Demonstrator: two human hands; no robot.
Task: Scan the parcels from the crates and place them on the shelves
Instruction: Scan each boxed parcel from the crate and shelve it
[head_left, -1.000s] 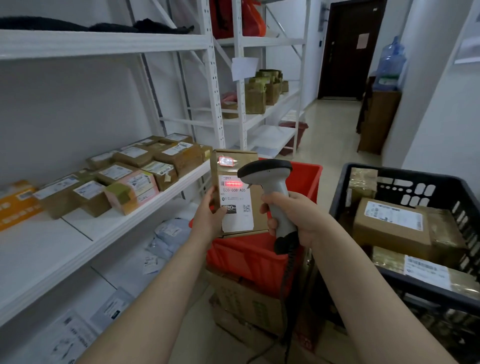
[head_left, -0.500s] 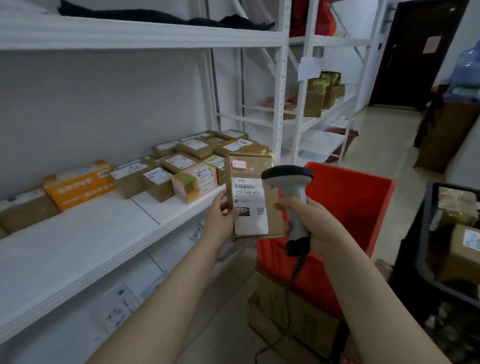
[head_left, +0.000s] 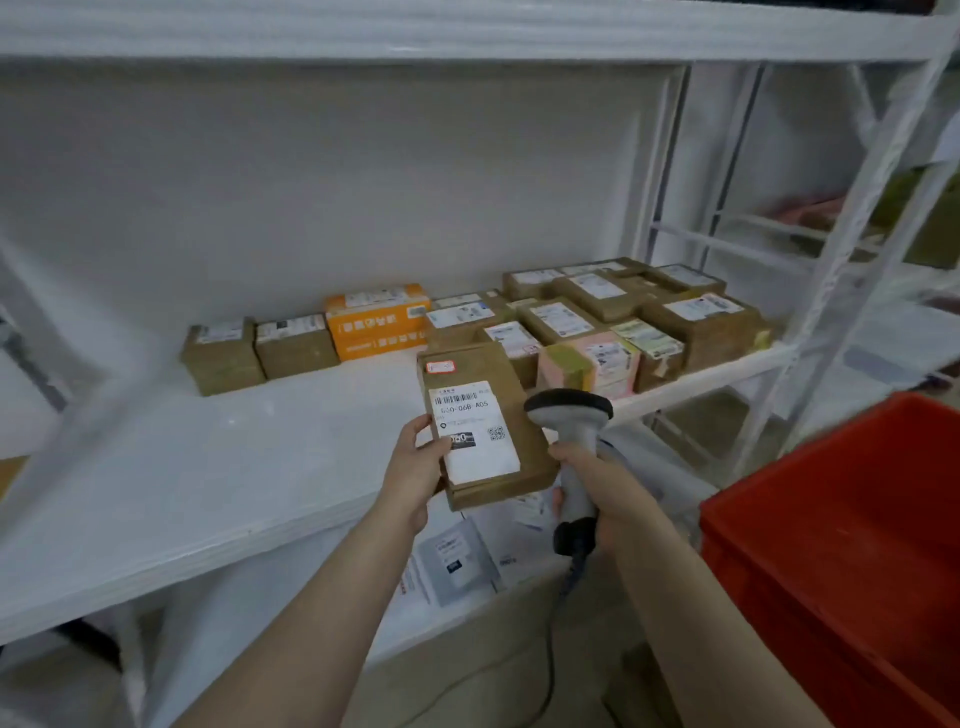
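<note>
- Left grip (head_left: 415, 460), a bare hand at centre frame, clasps the lower left edge of a brown parcel (head_left: 488, 364), thumb lying on the white label.
- The parcel is held in the air, label up, over the front edge of the white shelf (head_left: 234, 467), touching neither it nor the boxes behind. The label carries a barcode, a printed code and a small QR square; a small red-edged sticker sits above it.
- Right grip (head_left: 602, 483), just right of the parcel, is clenched round the handle of a grey scanner (head_left: 569, 410). The dark scanner head stands beside the parcel's right edge; its cable hangs down from the handle.
- On the shelf, centre to right of frame, stands a cluster of labelled brown boxes (head_left: 696, 322), packed close together.
- Left of that cluster is an orange box (head_left: 376, 322), then two brown boxes (head_left: 260, 351) side by side.
- A red crate (head_left: 857, 519) fills the lower right of the frame.
- The lower shelf level, below the hands, holds flat pale bags (head_left: 457, 561) with labels.
</note>
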